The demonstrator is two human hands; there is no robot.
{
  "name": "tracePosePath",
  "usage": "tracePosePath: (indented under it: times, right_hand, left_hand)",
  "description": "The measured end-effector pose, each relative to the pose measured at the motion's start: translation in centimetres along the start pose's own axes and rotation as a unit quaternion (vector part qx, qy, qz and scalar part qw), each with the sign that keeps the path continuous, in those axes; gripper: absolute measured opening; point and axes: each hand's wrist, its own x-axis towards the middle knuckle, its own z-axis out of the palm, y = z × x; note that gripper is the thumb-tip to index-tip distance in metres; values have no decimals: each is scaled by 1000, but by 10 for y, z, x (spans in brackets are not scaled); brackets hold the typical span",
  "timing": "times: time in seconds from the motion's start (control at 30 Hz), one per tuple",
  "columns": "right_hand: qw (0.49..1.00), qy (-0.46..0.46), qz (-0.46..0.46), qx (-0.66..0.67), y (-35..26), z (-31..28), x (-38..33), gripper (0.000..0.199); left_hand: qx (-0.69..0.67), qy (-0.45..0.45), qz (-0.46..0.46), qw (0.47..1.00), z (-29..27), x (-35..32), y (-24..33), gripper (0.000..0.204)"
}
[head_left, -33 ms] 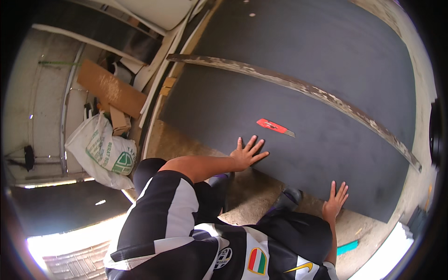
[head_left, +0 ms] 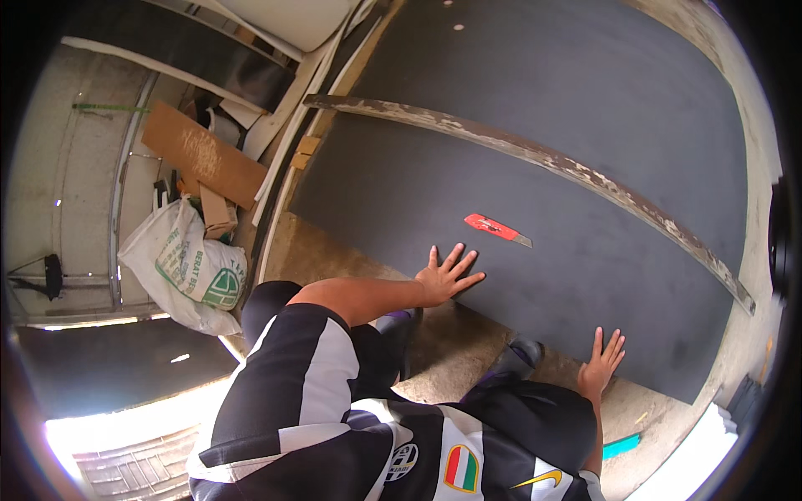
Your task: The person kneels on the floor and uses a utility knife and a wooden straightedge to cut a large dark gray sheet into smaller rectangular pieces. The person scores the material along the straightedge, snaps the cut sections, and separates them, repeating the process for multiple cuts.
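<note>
Both hands lie flat and spread on a large dark grey sheet [head_left: 535, 142] that covers most of the floor ahead. The left hand [head_left: 445, 275] has its fingers fanned wide and its palm pressed down near the sheet's near edge, gripping nothing. The right hand [head_left: 601, 361] is likewise splayed, palm down, just inside the same edge and further along it toward the sheet's near right corner; it too holds nothing. A red utility knife [head_left: 495, 228] lies loose on the sheet just beyond the left hand, apart from the fingertips, its blade end pointing right. Further out, a long worn wooden straightedge [head_left: 535, 159] runs diagonally across the sheet from upper left to lower right, well clear of both hands. The sheet's near edge runs slantwise between the hands, with bare concrete floor [head_left: 451, 342] on the person's side, where the knees and dark shoes rest. The sheet's left edge borders pale boards [head_left: 288, 179] standing on end. Beyond those, at the left, sit a white woven sack [head_left: 188, 271] and a brown cardboard piece [head_left: 200, 159]. Open sheet surface stretches between knife and straightedge and far beyond it.
</note>
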Motion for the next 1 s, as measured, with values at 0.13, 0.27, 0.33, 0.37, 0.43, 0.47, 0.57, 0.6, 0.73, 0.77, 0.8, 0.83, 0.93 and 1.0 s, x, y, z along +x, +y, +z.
tracePosePath:
  times: [0.13, 0.27, 0.33, 0.37, 0.43, 0.47, 0.57, 0.6, 0.73, 0.77, 0.8, 0.83, 0.93, 1.0]
  right_hand:
    - [998, 49, -34, 22, -2, 18, 9, 94]
    - [999, 39, -33, 11, 1, 17, 7, 97]
    - [1000, 15, -26, 8, 2, 17, 6, 99]
    - [1000, -1, -18, 6, 2, 18, 6, 101]
    - [1000, -5, -17, 0, 2, 23, 8, 106]
    - [1000, 7, -23, -4, 1, 26, 10, 109]
    - [999, -12, -24, -33, -3, 25, 13, 105]
    - [998, -40, -13, -46, -4, 20, 13, 102]
    - [995, 12, -98, 14, -19, -18, 9, 91]
    - [992, 14, -123, 22, -18, -30, 16, 90]
    - [991, 10, -127, 29, -15, -45, 20, 90]
    - [991, 43, -127, 30, -15, -54, 31, 86]
    - [987, 129, -95, 29, -17, -61, 109, 76]
    - [981, 173, -85, 24, -13, -68, 164, 77]
  left_hand:
    - [26, 6, -15, 1000, 9, -4, -8, 86]
    - [33, 15, -14, 999, 9, -6, -4, 86]
    - [35, 13, -15, 999, 8, -8, -4, 87]
    - [30, 5, -13, 999, 7, -10, -4, 88]
    - [35, -19, -10, 999, 7, -11, -4, 90]
    - [34, -19, -2, 999, 8, -11, -5, 92]
    - [70, 7, 2, 998, 12, -9, -7, 98]
    - [85, 48, 3, 995, 13, -9, -8, 101]
    - [-20, 52, 92, 994, 4, -3, -13, 114]
    - [-37, 60, 94, 993, -1, 0, -9, 116]
    - [-47, 72, 107, 991, -8, 6, -5, 118]
    - [-60, 83, 124, 987, -15, 13, 5, 121]
    - [-17, 65, 140, 988, -34, 36, 36, 119]
    - [6, 43, 145, 988, -42, 49, 57, 119]
